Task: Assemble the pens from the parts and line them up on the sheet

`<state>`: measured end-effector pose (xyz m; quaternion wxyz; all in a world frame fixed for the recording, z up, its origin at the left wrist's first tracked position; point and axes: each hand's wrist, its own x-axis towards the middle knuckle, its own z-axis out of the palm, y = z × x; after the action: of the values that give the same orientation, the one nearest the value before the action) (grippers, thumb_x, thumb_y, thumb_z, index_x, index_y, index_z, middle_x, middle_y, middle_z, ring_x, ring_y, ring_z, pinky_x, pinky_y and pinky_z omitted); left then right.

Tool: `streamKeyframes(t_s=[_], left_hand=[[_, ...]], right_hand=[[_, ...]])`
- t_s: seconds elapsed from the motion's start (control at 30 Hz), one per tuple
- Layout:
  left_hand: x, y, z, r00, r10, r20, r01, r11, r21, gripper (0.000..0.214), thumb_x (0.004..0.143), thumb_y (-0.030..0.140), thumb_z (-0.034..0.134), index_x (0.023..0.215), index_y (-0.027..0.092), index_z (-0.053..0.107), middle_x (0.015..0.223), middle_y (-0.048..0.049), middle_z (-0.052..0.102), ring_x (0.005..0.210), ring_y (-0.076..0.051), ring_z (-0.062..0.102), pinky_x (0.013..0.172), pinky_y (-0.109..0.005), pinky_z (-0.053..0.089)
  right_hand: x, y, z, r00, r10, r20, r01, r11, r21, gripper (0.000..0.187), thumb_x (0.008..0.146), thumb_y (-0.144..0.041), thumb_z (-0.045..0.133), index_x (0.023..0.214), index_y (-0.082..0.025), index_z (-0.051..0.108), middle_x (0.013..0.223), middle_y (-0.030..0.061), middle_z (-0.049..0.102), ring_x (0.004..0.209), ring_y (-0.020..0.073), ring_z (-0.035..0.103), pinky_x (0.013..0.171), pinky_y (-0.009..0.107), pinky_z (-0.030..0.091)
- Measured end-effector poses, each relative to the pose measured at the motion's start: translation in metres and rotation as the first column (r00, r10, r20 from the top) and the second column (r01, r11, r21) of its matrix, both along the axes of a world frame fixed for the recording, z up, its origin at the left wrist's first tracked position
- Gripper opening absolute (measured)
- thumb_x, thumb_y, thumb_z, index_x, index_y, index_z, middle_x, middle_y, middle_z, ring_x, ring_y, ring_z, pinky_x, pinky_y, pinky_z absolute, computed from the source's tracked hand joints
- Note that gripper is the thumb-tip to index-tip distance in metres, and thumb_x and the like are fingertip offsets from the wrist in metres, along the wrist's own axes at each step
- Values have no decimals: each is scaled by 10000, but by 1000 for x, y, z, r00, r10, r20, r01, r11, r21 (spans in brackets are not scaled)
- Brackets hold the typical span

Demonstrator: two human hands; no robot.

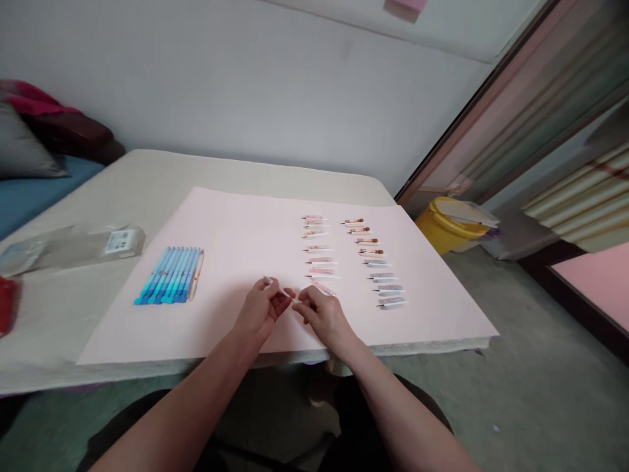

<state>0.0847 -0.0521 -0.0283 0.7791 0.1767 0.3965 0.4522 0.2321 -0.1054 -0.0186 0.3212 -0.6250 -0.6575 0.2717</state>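
Between my two hands, over the front of the pink sheet, is a slim white pen refill (280, 289). My left hand (261, 307) pinches it, and its upper end sticks out past the fingers. The fingers of my right hand (322, 314) are closed at the other end, partly hiding it. Just behind my right hand lies a pink-patterned pen barrel (323, 287). Beyond it runs a column of pink pen parts (319, 260) with white refills beside them. Further right, a second column has brown-topped barrels (367, 240) and grey-blue barrels (386, 288).
On the left of the pink sheet (236, 223) lies a row of blue pens (170, 275), with a clear pinkish pen (196, 275) at its right end. Clear plastic packaging (73, 248) and a red object (6, 305) lie further left. A yellow bucket (439, 229) stands beyond the table's right side.
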Motion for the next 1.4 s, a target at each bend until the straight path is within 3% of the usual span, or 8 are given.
streamKeyframes(t_s=[0.1, 0.17, 0.3, 0.47, 0.63, 0.8, 0.93, 1.4], left_hand=[[-7, 11, 1, 998, 59, -16, -60, 995, -76, 86, 801, 110, 569, 762, 156, 508, 690, -45, 608, 687, -154, 660, 552, -205, 533], [-11, 18, 4, 995, 99, -24, -100, 991, -88, 90, 817, 93, 536, 753, 150, 508, 685, -48, 605, 683, -151, 660, 532, -191, 531], [-17, 22, 12, 992, 126, -16, -127, 990, -69, 110, 816, 74, 530, 732, 140, 506, 681, -51, 599, 687, -146, 658, 542, -183, 537], [-15, 18, 13, 992, 121, -22, -122, 989, -78, 111, 809, 74, 541, 727, 140, 505, 688, -58, 600, 697, -154, 658, 543, -186, 540], [-16, 20, 9, 993, 120, -22, -121, 990, -74, 116, 810, 66, 531, 725, 142, 508, 693, -60, 602, 697, -150, 657, 546, -186, 540], [-19, 23, 4, 979, 198, -42, -200, 978, -52, 124, 818, 70, 509, 724, 149, 490, 687, -56, 607, 672, -142, 650, 550, -203, 539], [-17, 23, 1, 969, 238, -66, -240, 971, -16, 118, 827, 97, 508, 733, 158, 474, 675, -57, 614, 603, -125, 628, 532, -209, 529], [-13, 22, 0, 957, 262, -121, -255, 964, 70, 89, 804, 142, 552, 768, 171, 475, 680, -47, 614, 618, -126, 629, 555, -210, 512]], right_hand=[[28, 5, 7, 979, -107, 171, 105, 994, 21, 231, 894, -390, 447, 815, -203, 558, 694, 2, 638, 636, 128, 594, 600, 208, 404], [47, 7, 8, 896, -194, 399, 208, 978, 7, 250, 901, -379, 426, 805, -205, 577, 745, 26, 652, 694, 152, 601, 613, 227, 389], [58, 9, 0, 702, -61, 710, 229, 963, -143, 259, 905, -358, 411, 851, -201, 610, 876, 74, 663, 788, 199, 621, 638, 267, 394], [46, 11, -13, 609, -25, 793, 252, 954, -163, 308, 945, -329, 315, 1037, -184, 570, 987, 103, 636, 810, 229, 645, 653, 310, 433], [38, 18, -17, 616, 52, 786, 212, 950, -229, 294, 945, -266, 318, 1027, -140, 571, 977, 134, 623, 816, 243, 645, 631, 318, 435], [18, 11, -12, 693, 91, 716, -7, 993, -119, 227, 930, -282, 373, 977, -176, 568, 962, 73, 618, 770, 176, 620, 594, 259, 373], [4, 1, -9, 763, 121, 635, -152, 988, -5, 203, 928, -305, 390, 963, -197, 557, 961, 45, 605, 764, 134, 582, 576, 234, 325], [6, -3, -3, 764, 70, 641, -119, 992, 34, 189, 911, -289, 410, 921, -184, 567, 920, 45, 598, 691, 127, 554, 539, 246, 273]])
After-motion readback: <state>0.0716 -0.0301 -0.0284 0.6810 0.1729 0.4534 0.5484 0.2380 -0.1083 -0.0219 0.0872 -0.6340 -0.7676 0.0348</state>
